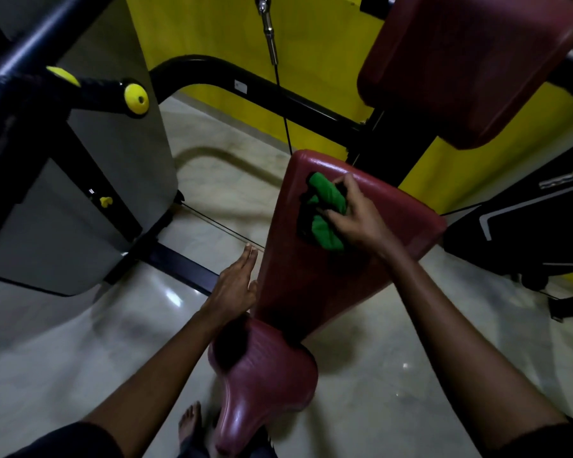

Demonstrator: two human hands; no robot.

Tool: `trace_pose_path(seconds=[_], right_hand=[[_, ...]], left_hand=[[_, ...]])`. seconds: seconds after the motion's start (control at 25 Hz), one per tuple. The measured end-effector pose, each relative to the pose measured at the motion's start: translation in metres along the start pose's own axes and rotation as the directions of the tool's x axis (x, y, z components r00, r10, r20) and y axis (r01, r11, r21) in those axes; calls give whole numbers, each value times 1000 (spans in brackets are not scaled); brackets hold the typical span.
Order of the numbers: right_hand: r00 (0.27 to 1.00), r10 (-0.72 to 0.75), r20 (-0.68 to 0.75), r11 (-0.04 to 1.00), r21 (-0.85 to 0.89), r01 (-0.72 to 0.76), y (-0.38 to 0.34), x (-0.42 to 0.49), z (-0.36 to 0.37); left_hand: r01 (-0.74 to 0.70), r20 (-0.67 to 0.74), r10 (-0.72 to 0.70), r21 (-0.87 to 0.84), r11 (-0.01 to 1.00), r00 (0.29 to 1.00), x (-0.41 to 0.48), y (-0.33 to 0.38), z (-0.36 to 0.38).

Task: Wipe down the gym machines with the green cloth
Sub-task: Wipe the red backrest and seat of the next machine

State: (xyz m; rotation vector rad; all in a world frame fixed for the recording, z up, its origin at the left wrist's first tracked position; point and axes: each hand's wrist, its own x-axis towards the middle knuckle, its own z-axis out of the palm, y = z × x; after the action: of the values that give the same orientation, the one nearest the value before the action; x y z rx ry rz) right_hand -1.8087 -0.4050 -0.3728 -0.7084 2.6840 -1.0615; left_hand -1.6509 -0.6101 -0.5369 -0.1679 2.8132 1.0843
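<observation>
A green cloth lies bunched on the upper part of a dark red padded bench pad. My right hand grips the cloth and presses it against the pad. My left hand has straight fingers and rests flat against the pad's left edge. Below the pad is a smaller red saddle-shaped seat. Another red pad stands higher at the upper right.
A grey weight-stack shroud with black bars and a yellow-capped handle stands on the left. A cable with a metal fitting hangs before the yellow wall. A black frame tube runs behind. My bare foot stands on the glossy floor.
</observation>
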Motion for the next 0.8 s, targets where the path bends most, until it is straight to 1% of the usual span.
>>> trace_pose_path(seconds=[0.04,0.08,0.12,0.16,0.24,0.28,0.36,0.44,0.52,0.6,0.68,0.72,0.8], right_hand=[[1000,25,-6,999,39,-25,5,7,-6],[999,48,-12,999,9,-47,9,14,-10],[998,60,-23,994,-86,-61,11,18,-12],[997,49,-57,973,-223,-61,14,18,-10],[979,-73,-192,864,-502,-34,18,9,-2],[954,-163,-251,806,-592,-18,19,2,4],[908,-309,-284,754,-655,52,28,-7,15],[877,-404,-262,709,-695,119,40,-11,23],[870,-425,-249,714,-683,154,53,-15,28],[900,-399,-174,715,-674,187,61,-24,33],[935,-349,-69,643,-743,185,58,-24,38],[949,-313,-39,611,-774,170,52,-19,42],[967,-256,-7,585,-798,149,37,-4,54]], left_hand=[[1,-8,-2,-9,1000,1000,-1,1,-2],[-1,-15,1,-15,1000,1000,-1,2,-3],[0,-17,0,-18,1000,1000,-1,3,-3],[4,-14,-5,-22,1000,1000,-1,3,-2],[12,-11,-13,-31,999,1000,-1,3,0],[16,-15,-17,-35,999,1000,-1,4,1],[32,-21,-33,-41,999,999,-1,5,4],[46,-7,-46,-59,997,999,-1,4,7],[46,3,-46,-73,996,999,-1,1,9],[41,28,-39,-70,997,999,-3,3,9],[49,34,-47,-55,997,998,-3,9,9],[64,29,-62,-43,997,998,-2,11,9],[88,4,-88,-30,996,996,5,15,12]])
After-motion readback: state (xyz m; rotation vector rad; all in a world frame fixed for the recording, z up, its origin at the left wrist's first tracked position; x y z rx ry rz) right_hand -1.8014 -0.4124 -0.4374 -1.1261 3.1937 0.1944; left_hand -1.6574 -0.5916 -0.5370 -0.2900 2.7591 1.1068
